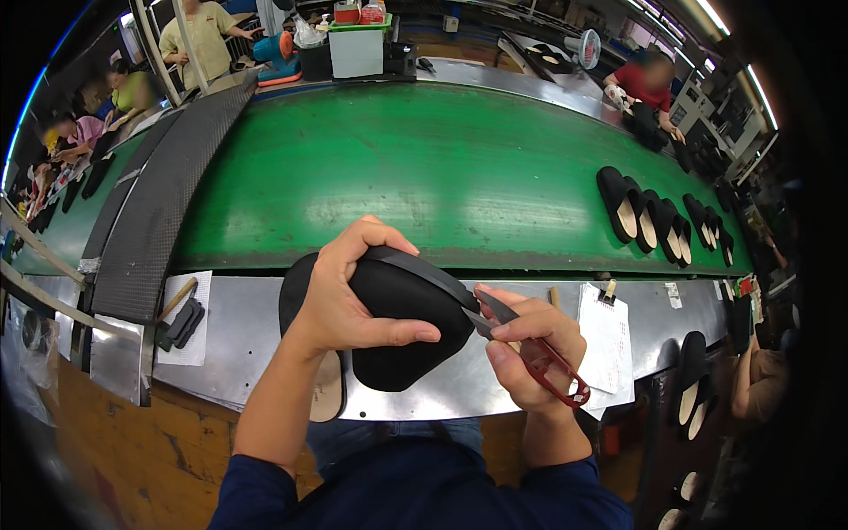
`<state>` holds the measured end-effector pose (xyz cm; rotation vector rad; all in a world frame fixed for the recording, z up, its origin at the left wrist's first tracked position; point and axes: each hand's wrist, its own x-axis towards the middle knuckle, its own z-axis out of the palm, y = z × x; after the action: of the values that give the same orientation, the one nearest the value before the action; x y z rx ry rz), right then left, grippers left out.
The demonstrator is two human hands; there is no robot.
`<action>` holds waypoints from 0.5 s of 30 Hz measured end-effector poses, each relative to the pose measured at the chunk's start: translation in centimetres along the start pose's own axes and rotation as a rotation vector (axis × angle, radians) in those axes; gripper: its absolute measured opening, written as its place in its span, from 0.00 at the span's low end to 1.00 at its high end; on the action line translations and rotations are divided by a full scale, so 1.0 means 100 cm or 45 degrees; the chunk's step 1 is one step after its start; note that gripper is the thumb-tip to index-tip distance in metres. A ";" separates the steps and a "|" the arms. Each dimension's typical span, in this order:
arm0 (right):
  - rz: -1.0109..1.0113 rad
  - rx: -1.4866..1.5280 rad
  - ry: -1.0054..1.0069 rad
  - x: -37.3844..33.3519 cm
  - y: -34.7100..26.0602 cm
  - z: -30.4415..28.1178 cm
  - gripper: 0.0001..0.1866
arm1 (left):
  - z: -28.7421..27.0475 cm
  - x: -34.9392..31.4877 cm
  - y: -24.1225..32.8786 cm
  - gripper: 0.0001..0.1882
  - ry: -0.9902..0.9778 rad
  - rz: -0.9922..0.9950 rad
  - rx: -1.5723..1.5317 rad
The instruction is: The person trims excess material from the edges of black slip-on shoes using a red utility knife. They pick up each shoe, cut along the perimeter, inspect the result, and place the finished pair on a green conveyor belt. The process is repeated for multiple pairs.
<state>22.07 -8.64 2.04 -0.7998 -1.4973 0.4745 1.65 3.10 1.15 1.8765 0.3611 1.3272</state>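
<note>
My left hand [353,300] grips a black slipper [411,318], thumb across its upper and fingers over the sole's edge. The slipper is tilted above the metal ledge, its dark sole rim toward the belt. In my right hand [539,340] is a pair of red-handled thread snips [552,367]; their two blades stand apart, with the tips at the slipper's right edge. Whether the blades touch a thread is too small to tell. Partly hidden behind my left wrist, another black slipper [327,389] with a beige insole lies on the ledge.
A green conveyor belt [380,168] runs beyond the metal ledge [238,353]. Several black slippers [654,221] lie on its right part. Clipped papers [605,340] sit right of my hands; a black brush-like tool [185,322] lies left. Co-workers [649,84] work across the belt.
</note>
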 end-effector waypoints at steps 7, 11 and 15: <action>0.321 0.252 0.192 -0.039 0.013 -0.014 0.08 | -0.023 -0.010 -0.009 0.36 0.191 -0.104 -0.176; 0.335 0.001 0.280 -0.051 0.044 -0.008 0.07 | -0.034 -0.016 -0.014 0.35 0.313 -0.122 -0.191; 0.709 -0.213 0.261 -0.073 0.079 0.011 0.05 | -0.038 -0.024 -0.013 0.32 0.360 -0.160 -0.156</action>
<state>22.11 -8.42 -8.71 -1.3673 -1.1224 0.6596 -2.48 4.11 -0.89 1.5426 0.5217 1.4957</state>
